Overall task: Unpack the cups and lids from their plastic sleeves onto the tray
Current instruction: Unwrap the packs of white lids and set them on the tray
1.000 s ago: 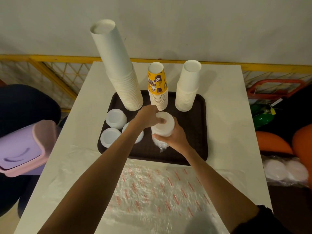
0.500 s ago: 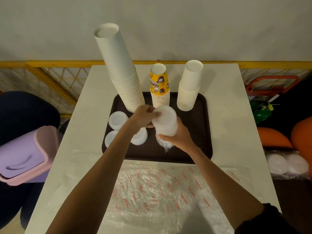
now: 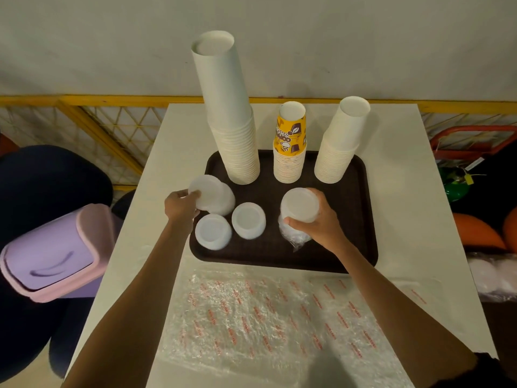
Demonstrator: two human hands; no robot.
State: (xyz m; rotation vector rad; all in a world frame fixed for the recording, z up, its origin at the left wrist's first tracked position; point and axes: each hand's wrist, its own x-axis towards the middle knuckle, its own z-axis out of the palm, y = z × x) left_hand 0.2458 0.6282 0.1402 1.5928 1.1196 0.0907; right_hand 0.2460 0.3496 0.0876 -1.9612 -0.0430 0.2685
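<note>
A dark brown tray on the white table carries three cup stacks: a tall white one, a yellow-printed one and a shorter white one. My left hand pinches a few white lids over the lid pile at the tray's left edge. Two more lid piles sit nearby on the tray. Over the tray's middle my right hand grips a stack of lids in its clear plastic sleeve, the sleeve's loose end hanging below.
Empty clear sleeves with red print lie flat on the table in front of the tray. A purple lidded bin stands left of the table. More bagged lids lie at the right. A yellow rail runs behind.
My left hand has drawn lids off the sleeved stack and carried them left to the tray's left edge. My right hand, with the sleeve, has shifted slightly right.
</note>
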